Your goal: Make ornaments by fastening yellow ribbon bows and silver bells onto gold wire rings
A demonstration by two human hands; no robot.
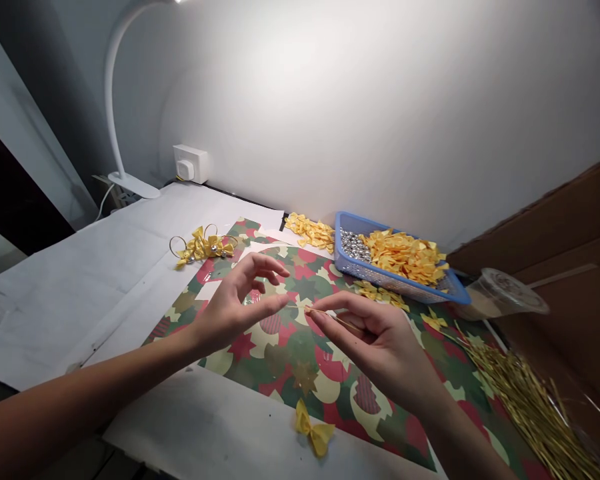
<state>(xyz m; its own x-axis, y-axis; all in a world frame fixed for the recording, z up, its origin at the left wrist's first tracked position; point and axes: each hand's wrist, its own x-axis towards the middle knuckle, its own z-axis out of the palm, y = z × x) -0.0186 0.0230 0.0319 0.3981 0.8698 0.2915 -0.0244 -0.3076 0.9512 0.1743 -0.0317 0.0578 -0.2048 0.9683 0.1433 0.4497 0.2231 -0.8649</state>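
My right hand [365, 333] pinches a thin gold wire tie [347, 325] between thumb and forefinger, its tip pointing left past the fingertips. My left hand [247, 293] hovers just left of that tip, thumb and fingers apart, with nothing held. Both are over a mat patterned in red, green and cream [300, 347]. A lone yellow ribbon bow [314, 430] lies near the front edge of the table. Beyond my left hand sits a cluster of yellow bows with wire loops and silvery bells or beads [205, 247].
A blue basket [400, 283] holds yellow bows and small silvery pieces. Loose bows [310, 232] lie beside it. At right are a bundle of gold wire ties [525, 400], a clear plastic cup [505, 293] and cardboard [570, 267]. A white lamp [113, 100] stands back left.
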